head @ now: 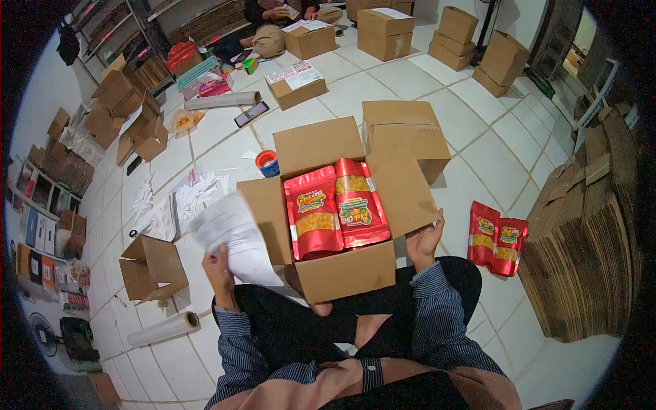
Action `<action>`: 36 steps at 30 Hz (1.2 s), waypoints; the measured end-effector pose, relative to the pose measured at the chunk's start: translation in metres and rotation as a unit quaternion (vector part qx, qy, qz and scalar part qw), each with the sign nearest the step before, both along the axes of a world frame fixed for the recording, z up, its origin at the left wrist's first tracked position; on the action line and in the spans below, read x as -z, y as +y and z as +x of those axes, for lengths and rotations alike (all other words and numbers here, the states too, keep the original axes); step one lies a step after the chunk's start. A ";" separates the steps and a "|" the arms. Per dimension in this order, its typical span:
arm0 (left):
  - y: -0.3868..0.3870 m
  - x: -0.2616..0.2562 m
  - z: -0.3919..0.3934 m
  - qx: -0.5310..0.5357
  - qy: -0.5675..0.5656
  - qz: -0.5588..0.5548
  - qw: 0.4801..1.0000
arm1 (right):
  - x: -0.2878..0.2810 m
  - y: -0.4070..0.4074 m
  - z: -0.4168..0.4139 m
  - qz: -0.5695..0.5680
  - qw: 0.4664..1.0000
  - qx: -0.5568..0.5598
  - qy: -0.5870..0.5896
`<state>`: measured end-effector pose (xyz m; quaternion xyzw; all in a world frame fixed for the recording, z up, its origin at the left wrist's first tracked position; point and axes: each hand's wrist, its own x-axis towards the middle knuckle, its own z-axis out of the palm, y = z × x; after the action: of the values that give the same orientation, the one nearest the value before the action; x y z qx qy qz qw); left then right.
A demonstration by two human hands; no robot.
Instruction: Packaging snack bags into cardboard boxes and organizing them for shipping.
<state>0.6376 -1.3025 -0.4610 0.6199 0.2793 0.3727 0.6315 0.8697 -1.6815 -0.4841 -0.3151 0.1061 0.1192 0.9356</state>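
Observation:
An open cardboard box (346,271) with its flaps spread out stands before me, over my crossed legs. Inside lie red snack pouches (313,212) with clear windows showing yellow pieces; two are visible on top. My left hand (219,274) grips printed paper sheets (246,246) beside the box's left flap; the sheets look slightly blurred. My right hand (426,241), palm up with fingers spread, is at the outer corner of the right flap (402,192). Whether its fingers bear the flap is hard to tell. Two more red pouches (483,236) lie on the floor at the right.
A closed carton (405,123) stands behind the open box. Flattened cardboard (579,246) is stacked at the right. Leftward are a tape roll (267,163), paper scraps (202,189), a small open box (154,266) and a film roll (164,329). Another person (287,15) sits at the back.

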 end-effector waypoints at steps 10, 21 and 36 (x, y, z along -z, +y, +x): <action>-0.011 -0.038 -0.149 0.057 -0.009 -0.187 0.981 | -0.005 -0.001 -0.006 0.005 1.000 0.005 0.026; -0.018 -0.053 -0.132 0.021 0.355 0.371 0.858 | -0.013 0.007 -0.016 -0.073 0.993 0.035 -0.091; -0.015 -0.072 0.070 0.360 0.113 -0.151 0.914 | -0.053 0.027 -0.005 -0.406 0.764 -0.148 -0.479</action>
<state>0.7079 -1.3177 -0.3886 0.6139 0.1596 0.0017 0.7731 0.8645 -1.6549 -0.4314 -0.6935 -0.3658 0.0353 0.6197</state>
